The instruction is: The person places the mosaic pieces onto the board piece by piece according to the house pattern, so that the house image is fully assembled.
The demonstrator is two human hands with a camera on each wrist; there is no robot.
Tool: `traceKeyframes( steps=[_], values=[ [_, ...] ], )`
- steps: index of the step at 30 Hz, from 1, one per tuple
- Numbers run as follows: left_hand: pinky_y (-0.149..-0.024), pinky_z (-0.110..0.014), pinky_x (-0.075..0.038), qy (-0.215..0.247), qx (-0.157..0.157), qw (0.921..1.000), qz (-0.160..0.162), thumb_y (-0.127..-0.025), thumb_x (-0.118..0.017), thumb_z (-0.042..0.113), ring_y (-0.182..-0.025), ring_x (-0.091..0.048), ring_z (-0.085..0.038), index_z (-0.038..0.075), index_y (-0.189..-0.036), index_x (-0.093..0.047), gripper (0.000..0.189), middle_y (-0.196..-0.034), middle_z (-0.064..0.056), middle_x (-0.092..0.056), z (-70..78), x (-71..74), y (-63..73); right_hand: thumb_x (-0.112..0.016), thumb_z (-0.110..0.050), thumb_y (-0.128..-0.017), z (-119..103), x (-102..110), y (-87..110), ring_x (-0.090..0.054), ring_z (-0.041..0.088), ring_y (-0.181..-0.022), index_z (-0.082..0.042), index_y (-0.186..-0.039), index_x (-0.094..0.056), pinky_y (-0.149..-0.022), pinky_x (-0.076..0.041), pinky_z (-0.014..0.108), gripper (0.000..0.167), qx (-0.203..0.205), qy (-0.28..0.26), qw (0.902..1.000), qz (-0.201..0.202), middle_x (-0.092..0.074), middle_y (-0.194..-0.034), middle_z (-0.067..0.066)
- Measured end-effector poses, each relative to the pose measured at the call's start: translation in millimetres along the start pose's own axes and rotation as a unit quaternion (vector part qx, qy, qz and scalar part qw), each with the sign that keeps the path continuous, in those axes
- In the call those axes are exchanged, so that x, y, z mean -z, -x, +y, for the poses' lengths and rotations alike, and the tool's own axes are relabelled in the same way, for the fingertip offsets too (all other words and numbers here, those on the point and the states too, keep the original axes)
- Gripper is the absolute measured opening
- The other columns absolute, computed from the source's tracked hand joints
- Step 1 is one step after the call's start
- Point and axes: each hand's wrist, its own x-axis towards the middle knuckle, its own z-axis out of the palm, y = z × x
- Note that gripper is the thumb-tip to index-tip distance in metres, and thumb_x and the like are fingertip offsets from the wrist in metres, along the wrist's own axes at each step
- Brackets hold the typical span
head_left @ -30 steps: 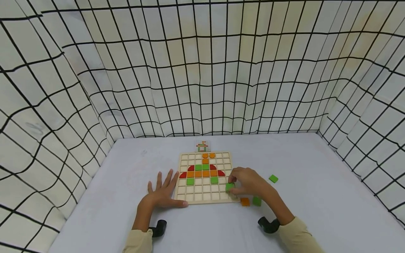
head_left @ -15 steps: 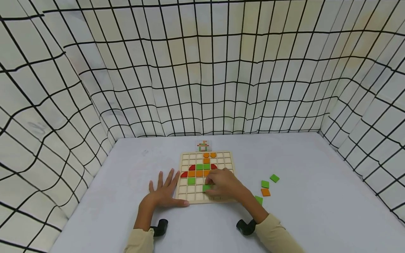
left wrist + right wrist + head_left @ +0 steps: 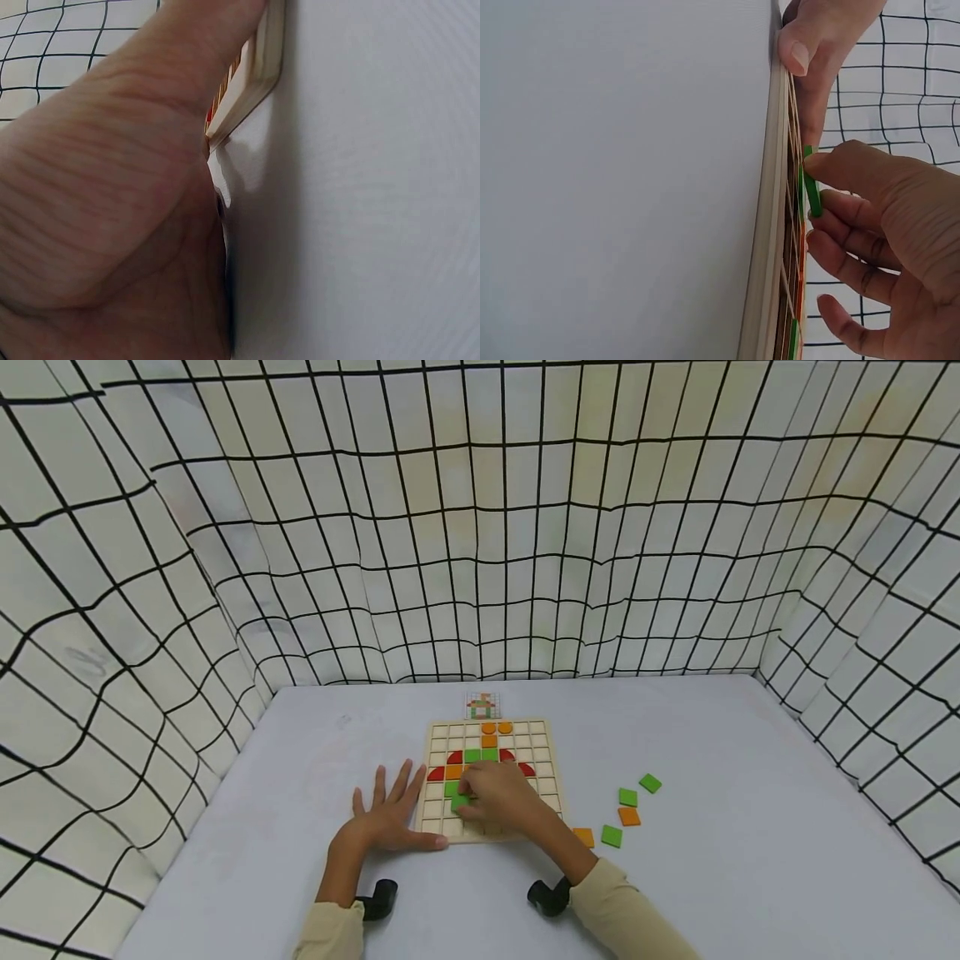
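A wooden grid board (image 3: 557, 785) lies on the white table, with red, orange and green pieces set in its cells. My right hand (image 3: 501, 792) is over the board's left-middle part. Thumb and fingers pinch a green square tile (image 3: 813, 181), just above the board's surface in the right wrist view. In the head view that tile sits just below a green tile (image 3: 451, 788) in the board. My left hand (image 3: 388, 821) rests with spread fingers at the board's left edge, its thumb on the near-left corner. The left wrist view shows mostly palm (image 3: 105, 180).
A small pattern card (image 3: 482, 705) lies behind the board. Loose green tiles (image 3: 611, 836) and orange tiles (image 3: 629, 817) are scattered on the table to the right. A black-lined white net wall (image 3: 525, 560) stands around the back and sides.
My right hand has moved left across the board, carrying the green tile from the right edge to the left part. My left hand has stayed in place.
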Motion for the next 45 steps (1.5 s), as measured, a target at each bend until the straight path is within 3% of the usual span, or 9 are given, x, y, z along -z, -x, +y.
traceKeyframes(
  steps=[6, 16, 35, 45],
  values=[
    [-0.107, -0.076, 0.008, -0.003, 0.004, 1.0, -0.006, -0.065, -0.074, 0.073, -0.147, 0.018, -0.049, 0.018, -0.159, -0.009, 0.127, -0.166, -0.012, 0.006, -0.4, -1.3, -2.9, -0.074, -0.04, -0.084, -4, -1, -8.3, -0.054, 0.003, -0.075, -0.022, -0.093, -0.075, -0.073, -0.046, 0.024, 0.02, 0.001, 0.006, 0.9999, -0.013, -0.068, -0.091, -0.013],
    [-0.106, -0.076, 0.008, 0.0, 0.002, 1.0, -0.005, -0.064, -0.075, 0.073, -0.146, 0.017, -0.05, 0.017, -0.159, -0.009, 0.128, -0.166, -0.013, 0.005, -1.6, -0.9, -3.8, -0.076, -0.043, -0.084, -12, 3, -11.9, -0.061, 0.008, -0.094, -0.025, -0.097, -0.076, -0.093, -0.05, 0.042, 0.023, -0.001, 0.007, 0.9986, -0.052, -0.07, -0.1, -0.011],
    [-0.107, -0.076, 0.009, 0.001, 0.007, 1.0, -0.007, -0.065, -0.074, 0.074, -0.147, 0.019, -0.048, 0.018, -0.159, -0.009, 0.127, -0.166, -0.012, 0.006, -3.3, -2.5, -4.7, -0.078, -0.039, -0.083, -14, 7, -8.5, -0.058, 0.004, -0.084, -0.023, -0.094, -0.076, -0.081, -0.051, 0.031, 0.019, 0.001, -0.007, 0.9989, -0.047, -0.068, -0.092, -0.012],
    [-0.107, -0.076, 0.01, 0.0, 0.008, 0.9999, -0.007, -0.064, -0.073, 0.074, -0.146, 0.02, -0.048, 0.018, -0.159, -0.009, 0.128, -0.166, -0.012, 0.007, -4.3, -3.4, -6.2, -0.078, -0.038, -0.083, -14, 6, -8.1, -0.059, 0.006, -0.088, -0.024, -0.094, -0.075, -0.087, -0.05, 0.039, 0.018, -0.002, -0.01, 0.9988, -0.048, -0.068, -0.094, -0.012]
  ],
)
